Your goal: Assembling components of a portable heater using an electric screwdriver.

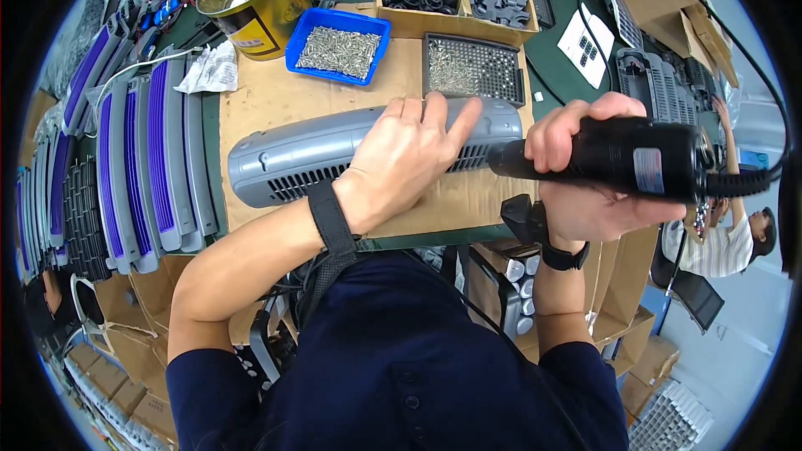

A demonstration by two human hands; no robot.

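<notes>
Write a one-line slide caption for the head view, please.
Left hand on a grey casing, right hand gripping a black corded tool, with a blue tray beyond.

The casing lay on the cardboard, beneath the left hand; the driver, in the right hand, was at its right end. Behind the casing stood the tub, with the bucket to its left and the rack to its right.

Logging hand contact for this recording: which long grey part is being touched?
The long grey part lying crosswise on the cardboard, under the left hand. The other long grey parts, several with purple strips, are grouped at the left.
</notes>
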